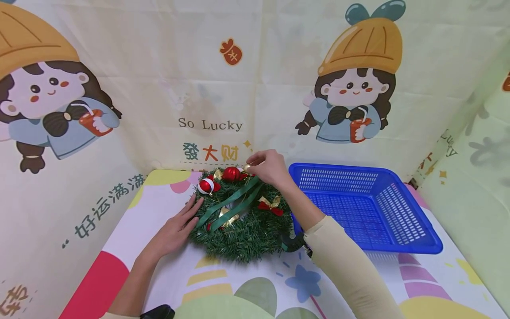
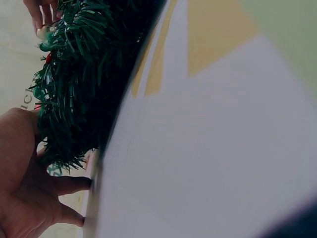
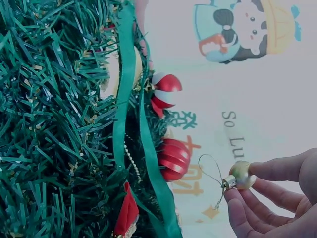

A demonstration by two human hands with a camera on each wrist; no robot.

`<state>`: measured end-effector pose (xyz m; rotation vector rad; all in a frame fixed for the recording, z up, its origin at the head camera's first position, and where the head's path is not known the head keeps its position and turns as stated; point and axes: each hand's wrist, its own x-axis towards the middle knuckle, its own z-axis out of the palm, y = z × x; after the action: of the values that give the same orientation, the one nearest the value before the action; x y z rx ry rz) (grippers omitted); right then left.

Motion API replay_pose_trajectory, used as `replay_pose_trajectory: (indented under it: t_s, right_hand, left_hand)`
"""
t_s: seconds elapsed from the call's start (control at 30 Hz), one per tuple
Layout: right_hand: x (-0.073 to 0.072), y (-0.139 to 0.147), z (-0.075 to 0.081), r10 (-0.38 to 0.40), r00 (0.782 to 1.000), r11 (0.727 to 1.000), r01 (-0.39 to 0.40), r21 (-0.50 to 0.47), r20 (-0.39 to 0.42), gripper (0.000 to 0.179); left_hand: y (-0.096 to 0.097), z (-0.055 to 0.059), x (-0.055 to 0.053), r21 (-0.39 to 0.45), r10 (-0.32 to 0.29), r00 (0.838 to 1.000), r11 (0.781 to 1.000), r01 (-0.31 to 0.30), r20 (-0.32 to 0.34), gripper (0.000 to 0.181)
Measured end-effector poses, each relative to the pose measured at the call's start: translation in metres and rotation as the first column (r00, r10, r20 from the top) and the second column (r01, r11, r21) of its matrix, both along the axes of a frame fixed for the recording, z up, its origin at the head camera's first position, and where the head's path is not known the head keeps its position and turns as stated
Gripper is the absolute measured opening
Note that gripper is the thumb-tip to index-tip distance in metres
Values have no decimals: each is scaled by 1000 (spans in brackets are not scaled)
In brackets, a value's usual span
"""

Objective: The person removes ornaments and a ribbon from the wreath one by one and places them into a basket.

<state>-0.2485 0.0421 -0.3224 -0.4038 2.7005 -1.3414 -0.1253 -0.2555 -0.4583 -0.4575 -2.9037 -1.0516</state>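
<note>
A green artificial Christmas wreath [image 1: 243, 241] lies on the table, with a green ribbon [image 1: 227, 204] across it. Red ball ornament [image 1: 231, 174], red-and-white ball ornament [image 1: 206, 186] and a red-and-gold bow [image 1: 271, 205] sit on the wreath. My right hand [image 1: 271, 167] pinches a small gold ball ornament [image 3: 242, 175] above the wreath's far edge; a thin string loop hangs from its cap in the right wrist view. My left hand [image 1: 178, 228] rests against the wreath's left side, fingers extended; in the left wrist view some fingertips touch the table.
A blue plastic basket [image 1: 414, 221] stands right of the wreath, close to my right forearm. The table has a patterned cloth [image 1: 215, 305]. A printed cloth backdrop [image 1: 271, 110] rises behind and at both sides.
</note>
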Motion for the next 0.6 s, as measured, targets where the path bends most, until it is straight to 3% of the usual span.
replay_pose_trajectory:
  t_s: [0.6]
  right_hand:
    - [24, 29, 6, -17, 1000, 998, 17, -66, -9, 19]
  left_hand:
    - [1, 0, 1, 1, -9, 1000, 1000, 9, -6, 57]
